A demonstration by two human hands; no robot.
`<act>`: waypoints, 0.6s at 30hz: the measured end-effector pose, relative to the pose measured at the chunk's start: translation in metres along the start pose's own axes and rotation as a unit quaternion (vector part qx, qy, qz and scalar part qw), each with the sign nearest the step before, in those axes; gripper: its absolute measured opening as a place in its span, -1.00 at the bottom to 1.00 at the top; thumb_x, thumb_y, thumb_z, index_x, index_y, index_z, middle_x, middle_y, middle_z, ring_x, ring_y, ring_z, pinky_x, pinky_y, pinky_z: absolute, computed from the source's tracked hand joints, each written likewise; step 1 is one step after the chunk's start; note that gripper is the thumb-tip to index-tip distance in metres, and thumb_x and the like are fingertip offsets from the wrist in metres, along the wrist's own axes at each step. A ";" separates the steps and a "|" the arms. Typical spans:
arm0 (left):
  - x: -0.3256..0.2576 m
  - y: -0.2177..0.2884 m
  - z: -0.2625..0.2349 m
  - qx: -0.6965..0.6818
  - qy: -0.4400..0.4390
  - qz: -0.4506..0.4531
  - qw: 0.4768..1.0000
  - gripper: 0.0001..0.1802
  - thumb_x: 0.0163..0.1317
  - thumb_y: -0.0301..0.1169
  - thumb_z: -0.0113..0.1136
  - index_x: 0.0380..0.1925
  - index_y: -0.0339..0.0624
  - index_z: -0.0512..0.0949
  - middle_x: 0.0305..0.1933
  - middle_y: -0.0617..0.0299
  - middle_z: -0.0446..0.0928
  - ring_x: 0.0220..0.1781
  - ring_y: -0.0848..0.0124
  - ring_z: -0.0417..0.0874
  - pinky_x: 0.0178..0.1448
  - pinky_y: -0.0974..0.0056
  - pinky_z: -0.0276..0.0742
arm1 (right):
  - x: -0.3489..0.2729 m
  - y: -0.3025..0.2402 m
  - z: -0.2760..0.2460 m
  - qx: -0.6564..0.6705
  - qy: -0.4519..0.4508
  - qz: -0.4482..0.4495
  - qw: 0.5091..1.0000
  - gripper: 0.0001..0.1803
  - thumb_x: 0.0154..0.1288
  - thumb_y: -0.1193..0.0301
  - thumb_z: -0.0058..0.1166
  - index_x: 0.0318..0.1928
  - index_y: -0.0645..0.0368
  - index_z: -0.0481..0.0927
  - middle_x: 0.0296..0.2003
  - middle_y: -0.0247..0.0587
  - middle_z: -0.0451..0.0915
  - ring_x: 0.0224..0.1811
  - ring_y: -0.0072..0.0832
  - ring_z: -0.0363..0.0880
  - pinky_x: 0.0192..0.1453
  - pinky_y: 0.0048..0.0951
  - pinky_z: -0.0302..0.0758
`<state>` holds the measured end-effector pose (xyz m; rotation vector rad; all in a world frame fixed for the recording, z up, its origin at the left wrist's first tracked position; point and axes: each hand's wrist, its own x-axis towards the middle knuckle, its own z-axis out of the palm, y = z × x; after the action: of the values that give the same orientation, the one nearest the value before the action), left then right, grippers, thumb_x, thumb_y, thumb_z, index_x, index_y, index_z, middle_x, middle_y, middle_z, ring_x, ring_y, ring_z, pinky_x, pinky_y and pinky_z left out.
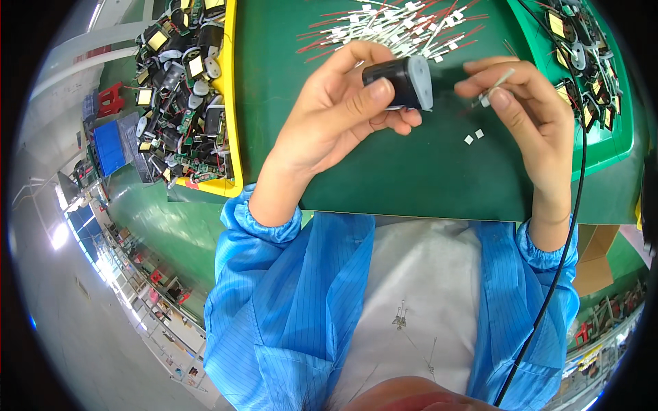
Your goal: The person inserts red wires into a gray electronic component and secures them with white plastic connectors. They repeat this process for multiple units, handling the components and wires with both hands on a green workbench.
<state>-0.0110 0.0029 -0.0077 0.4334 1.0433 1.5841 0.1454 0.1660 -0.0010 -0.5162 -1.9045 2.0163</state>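
Note:
My left hand (329, 109) is closed around a black oval-bodied part (389, 79) with a grey end cap facing right, raised over the green work surface. To its right, my right hand (538, 113) pinches a small white wire lead (504, 78) between thumb and fingers. A gap separates the lead from the black part. Some of the right fingertips are blurred. Below and between the hands, small white squares (473, 137) lie on the surface. Beyond the hands is a loose pile of white leads with red wires (404, 29).
At left stands a yellow-rimmed bin (234, 116) filled with black parts and circuit boards (185, 89). A green tray (617, 152) at right holds similar parts. A black cable (579, 171) runs down past my right forearm. A cardboard box (595, 264) sits below the right table edge.

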 end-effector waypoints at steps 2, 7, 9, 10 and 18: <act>0.001 -0.004 0.000 -0.013 -0.009 0.024 1.000 -0.61 0.26 -0.37 0.06 0.04 -0.25 0.25 0.06 -0.25 0.37 -0.15 0.27 0.58 -0.05 0.33 0.56 | 0.002 -0.002 -0.005 0.022 -0.027 -0.032 0.999 -0.82 0.28 0.46 -0.08 -0.20 0.32 0.48 -0.23 -0.08 0.52 -0.13 -0.41 0.50 -0.03 -0.45 0.38; 0.003 0.000 0.003 0.027 -0.015 0.048 0.998 -0.53 0.22 -0.42 0.09 0.10 -0.21 0.20 0.02 -0.25 0.39 -0.20 0.29 0.56 -0.13 0.30 0.52 | -0.001 0.000 -0.017 0.061 -0.019 -0.015 0.998 -0.77 0.28 0.33 -0.07 -0.18 0.25 0.46 -0.24 -0.07 0.50 -0.34 -0.59 0.35 -0.27 -0.61 0.26; 0.002 0.001 0.004 0.029 -0.013 0.045 0.999 -0.48 0.18 -0.46 0.11 0.13 -0.20 0.18 -0.02 -0.21 0.40 -0.26 0.33 0.54 -0.17 0.31 0.49 | -0.002 0.001 -0.018 0.090 -0.022 -0.021 0.995 -0.77 0.31 0.33 -0.09 -0.17 0.23 0.45 -0.24 -0.09 0.50 -0.38 -0.63 0.31 -0.31 -0.63 0.23; 0.000 0.001 0.003 0.021 -0.012 0.034 0.999 -0.44 0.16 -0.48 0.11 0.15 -0.20 0.16 -0.05 -0.17 0.42 -0.29 0.35 0.53 -0.19 0.32 0.47 | -0.002 0.002 -0.017 0.112 -0.016 -0.010 0.994 -0.77 0.32 0.33 -0.10 -0.16 0.23 0.45 -0.25 -0.09 0.51 -0.39 -0.65 0.31 -0.33 -0.64 0.23; -0.001 -0.005 0.006 0.244 0.034 0.108 0.963 -0.37 0.11 -0.48 0.20 0.19 -0.28 0.22 -0.17 0.07 0.38 -0.40 0.50 0.41 -0.30 0.46 0.35 | -0.001 0.004 -0.008 0.139 -0.007 0.032 0.990 -0.74 0.37 0.31 -0.14 -0.11 0.24 0.44 -0.29 -0.08 0.58 -0.51 -0.70 0.29 -0.44 -0.69 0.25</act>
<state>-0.0037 0.0040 -0.0084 0.8552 1.4870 1.5284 0.1502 0.1726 -0.0050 -0.4960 -1.5936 2.2841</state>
